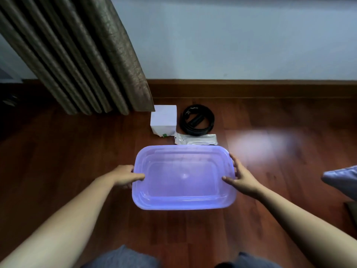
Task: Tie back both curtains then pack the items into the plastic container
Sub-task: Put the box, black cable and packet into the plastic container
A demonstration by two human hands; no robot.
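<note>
A translucent purple plastic container [183, 204] sits over the wooden floor in front of me, with nothing inside it. My left hand [125, 176] grips its left rim, thumb over the edge. My right hand [240, 176] holds the right rim the same way. Just beyond the container lie a white box [164, 120], a coiled black cable [197, 119] and a flat silver-white packet [195, 139], whose near edge the container hides. A brown pleated curtain [81, 55] hangs at the upper left, its hem near the box.
A pale wall with a wooden skirting board [251, 89] closes the far side. A grey cushion or cloth [342, 178] lies at the right edge. My knees in grey fabric [123, 258] show at the bottom. A dark area lies at far left.
</note>
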